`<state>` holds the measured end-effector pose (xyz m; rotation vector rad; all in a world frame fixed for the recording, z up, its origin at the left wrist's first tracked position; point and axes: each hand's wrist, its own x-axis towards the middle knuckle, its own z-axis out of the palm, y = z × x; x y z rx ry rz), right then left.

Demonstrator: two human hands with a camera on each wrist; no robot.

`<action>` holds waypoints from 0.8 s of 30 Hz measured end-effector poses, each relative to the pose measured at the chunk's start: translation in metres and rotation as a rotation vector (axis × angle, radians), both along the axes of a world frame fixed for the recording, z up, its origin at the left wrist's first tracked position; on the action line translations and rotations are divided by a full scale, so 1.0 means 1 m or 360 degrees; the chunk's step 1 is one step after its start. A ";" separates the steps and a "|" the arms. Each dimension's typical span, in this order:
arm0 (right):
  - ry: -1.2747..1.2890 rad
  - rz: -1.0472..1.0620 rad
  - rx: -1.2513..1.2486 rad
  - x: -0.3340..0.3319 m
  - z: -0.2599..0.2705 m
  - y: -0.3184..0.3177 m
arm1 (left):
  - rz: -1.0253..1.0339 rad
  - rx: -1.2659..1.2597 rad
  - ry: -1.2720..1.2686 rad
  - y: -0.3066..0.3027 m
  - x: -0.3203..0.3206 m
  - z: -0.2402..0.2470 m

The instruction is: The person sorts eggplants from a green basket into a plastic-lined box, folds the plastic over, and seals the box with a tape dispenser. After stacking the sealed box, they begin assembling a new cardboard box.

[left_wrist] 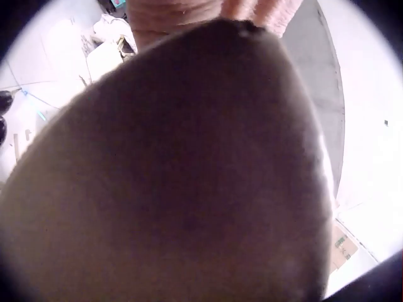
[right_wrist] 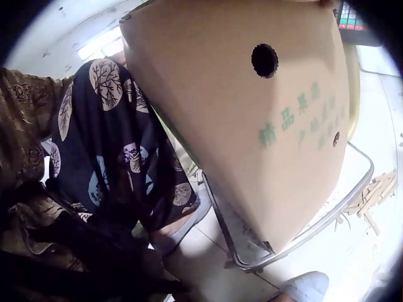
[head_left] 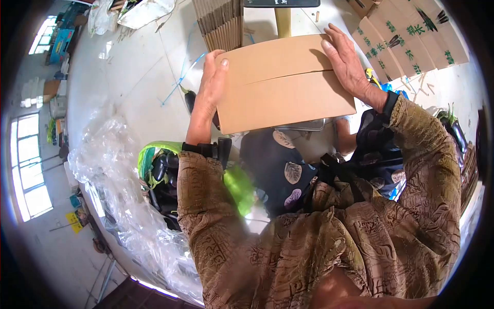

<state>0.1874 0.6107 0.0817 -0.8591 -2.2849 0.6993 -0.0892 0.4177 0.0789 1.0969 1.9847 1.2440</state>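
Observation:
A closed brown cardboard box (head_left: 285,100) is between my two hands in the head view, its top flaps meeting at a seam. My left hand (head_left: 210,85) presses along its left side, thumb near the top edge. Straight fingers of my right hand (head_left: 346,62) rest at the top right corner. In the right wrist view the box (right_wrist: 239,100) shows a round hole and green printed characters, and it stands over a metal-rimmed scale platform (right_wrist: 242,261). The box's dark side (left_wrist: 189,157) fills most of the left wrist view, hiding much of the left hand.
Behind the box rise the scale's post (head_left: 283,23) and display (head_left: 280,2). Folded cardboard (head_left: 220,23) stands nearby; printed cartons (head_left: 411,38) lie at right. Eggplants (head_left: 165,167) in a green bag and crumpled clear plastic (head_left: 118,175) sit at left.

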 end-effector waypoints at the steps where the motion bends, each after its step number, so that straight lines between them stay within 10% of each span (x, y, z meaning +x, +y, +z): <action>1: -0.0014 0.0025 -0.0006 0.001 -0.003 0.001 | -0.0011 0.0009 -0.0016 0.000 0.000 -0.002; 16: -0.0556 0.0156 0.0376 0.002 0.001 0.009 | 0.0306 -0.0438 0.0886 0.023 0.021 0.013; 18: -0.0649 0.0843 0.0757 -0.004 -0.002 0.049 | 0.0226 -0.0356 0.0851 0.019 0.018 0.013; 20: -0.0341 0.0695 -0.1028 0.014 0.022 0.081 | 0.0147 -0.0285 0.0797 0.015 0.013 0.009; 24: -0.0544 0.0411 -0.0506 0.087 0.042 0.147 | 0.0186 -0.0275 0.0846 0.018 0.008 0.010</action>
